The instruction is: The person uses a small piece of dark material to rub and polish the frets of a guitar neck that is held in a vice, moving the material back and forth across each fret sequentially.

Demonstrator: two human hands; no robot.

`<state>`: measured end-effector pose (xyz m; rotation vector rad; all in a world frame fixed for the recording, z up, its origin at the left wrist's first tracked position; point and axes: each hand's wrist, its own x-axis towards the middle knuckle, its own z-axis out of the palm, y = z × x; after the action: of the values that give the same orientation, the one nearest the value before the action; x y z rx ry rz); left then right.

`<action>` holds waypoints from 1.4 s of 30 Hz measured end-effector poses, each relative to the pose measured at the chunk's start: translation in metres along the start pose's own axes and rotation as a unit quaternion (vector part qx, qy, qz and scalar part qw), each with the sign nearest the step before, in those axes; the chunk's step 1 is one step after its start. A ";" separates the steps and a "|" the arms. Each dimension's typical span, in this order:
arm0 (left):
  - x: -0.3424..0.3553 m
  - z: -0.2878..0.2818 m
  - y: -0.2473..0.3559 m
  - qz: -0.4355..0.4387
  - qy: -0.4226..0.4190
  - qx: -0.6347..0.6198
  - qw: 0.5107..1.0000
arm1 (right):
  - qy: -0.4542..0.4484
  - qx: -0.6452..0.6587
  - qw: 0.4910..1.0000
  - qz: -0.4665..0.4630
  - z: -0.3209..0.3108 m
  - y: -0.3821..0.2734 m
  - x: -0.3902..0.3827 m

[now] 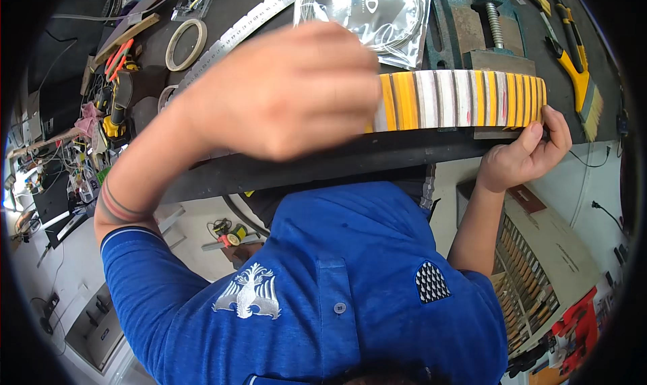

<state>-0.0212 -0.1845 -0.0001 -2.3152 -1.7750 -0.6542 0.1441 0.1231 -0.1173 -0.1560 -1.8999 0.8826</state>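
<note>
A long fretboard [445, 98], apparently of a guitar, lies across the bench in front of me. Yellow and white strips cover it between narrow dark lines, which crowd closer together toward its right end. My right hand [526, 152] pinches that right end between thumb and fingers. Over the left part of the board is my left hand [296, 92], blurred by motion, with its fingers curled in. Whatever those fingers may hold is hidden, and the hand covers the board's left portion.
Behind the board lie a bagged wire coil [367, 11], a steel vise [482, 21] and a long white ruler [253, 21]. A tape roll [187, 44] sits farther left. At right is a yellow-handled brush [579, 81]. A drawer of handled tools [522, 284] stands below on the right.
</note>
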 end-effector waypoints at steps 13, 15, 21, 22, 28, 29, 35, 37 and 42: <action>-0.002 0.003 0.014 0.019 -0.026 -0.059 0.998 | -0.010 -0.003 1.000 0.002 0.000 -0.001 0.000; -0.002 -0.003 -0.017 0.011 0.016 0.014 1.000 | -0.010 -0.002 1.000 0.001 -0.001 -0.002 0.001; -0.003 0.002 -0.007 0.025 0.010 -0.022 0.999 | -0.011 -0.009 1.000 0.004 0.000 -0.002 0.000; -0.005 -0.001 -0.011 0.022 -0.003 -0.011 1.000 | -0.012 -0.009 1.000 0.004 -0.002 -0.002 0.000; 0.001 -0.009 0.007 -0.064 -0.042 -0.076 0.994 | -0.017 -0.013 1.000 0.002 -0.003 -0.003 0.000; -0.004 -0.008 -0.003 -0.031 -0.029 -0.027 0.999 | -0.018 -0.015 1.000 0.004 -0.003 -0.003 0.002; -0.004 -0.001 0.002 -0.016 0.001 -0.037 0.999 | -0.010 -0.001 1.000 0.010 -0.002 -0.001 0.000; -0.004 0.002 0.001 -0.011 0.002 0.003 1.000 | -0.010 -0.002 1.000 0.006 -0.001 -0.001 0.000; 0.000 -0.003 0.012 -0.066 -0.005 -0.076 0.995 | -0.015 -0.013 1.000 -0.007 -0.001 0.000 0.002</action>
<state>-0.0104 -0.1888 0.0043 -2.3131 -1.9603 -0.8287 0.1443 0.1243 -0.1153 -0.1464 -1.9399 0.8559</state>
